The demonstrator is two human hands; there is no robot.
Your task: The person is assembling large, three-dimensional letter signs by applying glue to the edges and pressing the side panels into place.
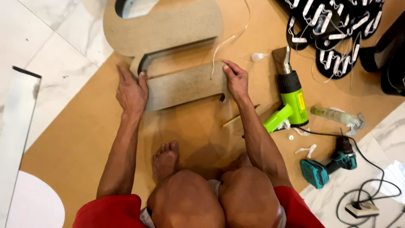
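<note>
My left hand [131, 90] and right hand [236, 80] lie flat, fingers spread, each grip closed on nothing, pressing the grey letter-shaped panel [185, 84] onto the brown board [84, 139] on the floor (heat gun [291, 99] untouched); seating looks unfinished.

Green and black heat gun [289, 100] lying on the brown board sheet [84, 139], nozzle up. Just right of it, clear glue tube [335, 115]. Below, teal cordless drill [327, 166] on the sheet's edge. Black cable [367, 154] trailing to a white plug socket [362, 208] on marble floor [63, 29]. Top right, black cut-out shapes with white strips [333, 29], piled. Thin wooden stick [236, 119] beside the heat gun's handle.
</note>
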